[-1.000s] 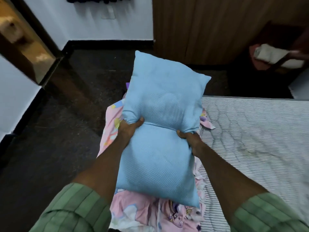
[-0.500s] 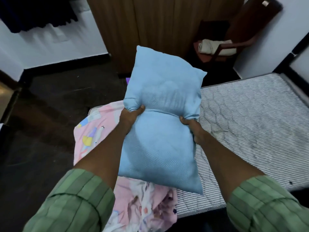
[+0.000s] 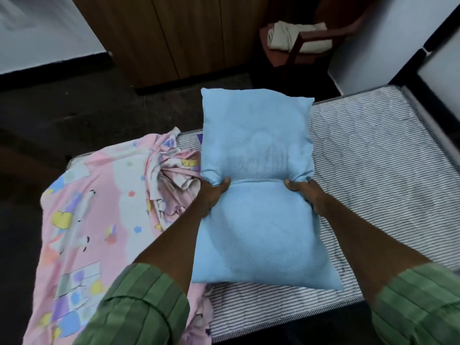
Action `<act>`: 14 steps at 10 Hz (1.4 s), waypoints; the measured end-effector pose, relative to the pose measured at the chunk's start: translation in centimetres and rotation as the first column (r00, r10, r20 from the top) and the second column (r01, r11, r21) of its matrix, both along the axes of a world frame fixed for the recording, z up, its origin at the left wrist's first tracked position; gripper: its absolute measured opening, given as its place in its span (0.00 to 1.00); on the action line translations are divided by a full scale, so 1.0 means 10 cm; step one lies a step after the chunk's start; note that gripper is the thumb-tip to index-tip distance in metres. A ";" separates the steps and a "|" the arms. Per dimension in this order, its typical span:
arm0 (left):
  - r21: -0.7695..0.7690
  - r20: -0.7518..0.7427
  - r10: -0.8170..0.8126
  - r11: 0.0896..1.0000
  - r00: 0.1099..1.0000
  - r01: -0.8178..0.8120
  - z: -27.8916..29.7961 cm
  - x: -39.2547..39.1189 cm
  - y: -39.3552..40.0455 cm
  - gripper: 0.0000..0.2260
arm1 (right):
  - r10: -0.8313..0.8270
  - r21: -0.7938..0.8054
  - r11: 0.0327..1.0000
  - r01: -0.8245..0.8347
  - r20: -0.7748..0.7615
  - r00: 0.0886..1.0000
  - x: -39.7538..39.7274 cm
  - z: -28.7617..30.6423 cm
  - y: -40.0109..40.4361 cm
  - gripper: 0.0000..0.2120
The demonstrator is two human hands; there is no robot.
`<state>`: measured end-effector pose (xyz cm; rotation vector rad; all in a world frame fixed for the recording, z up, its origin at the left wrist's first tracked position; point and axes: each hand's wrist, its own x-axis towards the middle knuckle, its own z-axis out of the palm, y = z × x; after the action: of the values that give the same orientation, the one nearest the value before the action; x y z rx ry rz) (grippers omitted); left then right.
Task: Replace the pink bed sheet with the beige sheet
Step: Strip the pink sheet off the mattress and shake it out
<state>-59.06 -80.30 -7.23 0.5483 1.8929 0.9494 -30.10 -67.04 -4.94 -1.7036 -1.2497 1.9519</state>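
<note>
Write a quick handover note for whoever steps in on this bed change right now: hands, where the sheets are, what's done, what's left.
Left hand and right hand each grip a side of the blue pillow, held above the mattress.
Pink sheet: pulled off most of the striped mattress, bunched over its left end.
Beige sheet: apparently the folded cloth on the chair at the back, untouched.
Done: mattress largely stripped.
Left: put the pillow aside, clear the pink sheet fully, fetch and spread the beige one.

Matt blue cloth pillow (image 3: 258, 195) with fine dotted weave, crumpled printed pink cotton sheet (image 3: 94, 220), striped quilted fabric mattress (image 3: 368, 165), wood-grain wardrobe (image 3: 179, 33), ribbed green cloth sleeves (image 3: 139, 307)
</note>
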 end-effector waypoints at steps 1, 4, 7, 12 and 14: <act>-0.177 0.019 -0.065 0.982 0.998 0.067 -0.25 0.22 0.03 0.29 | 0.038 -0.030 0.999 -0.036 0.056 0.998 0.15 -0.33 0.09 0.24; -0.577 -0.132 -0.339 0.790 0.931 0.206 -0.61 0.40 0.02 0.32 | 0.040 0.101 0.985 -0.137 0.641 0.766 -0.08 -0.91 -0.14 0.41; -0.556 -0.185 -0.367 0.804 0.912 0.211 -0.56 0.15 -0.34 0.44 | -0.198 0.490 0.828 -0.274 0.711 0.674 -1.05 -0.38 -0.55 0.37; -0.541 -0.260 -0.559 0.760 0.788 0.361 -0.71 -1.21 -2.66 0.17 | 0.336 0.433 0.580 -0.690 0.644 0.687 -2.44 -0.64 -3.45 0.26; -0.675 -0.107 -0.524 0.662 0.845 0.325 -0.80 -1.86 -3.47 0.17 | 0.395 -0.046 0.860 -0.508 0.691 0.606 -2.63 -0.97 -4.49 0.43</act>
<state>-77.70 -114.99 -15.24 0.6979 2.0538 -0.1303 -56.39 -111.98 -14.65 -2.2880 -2.2274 1.3592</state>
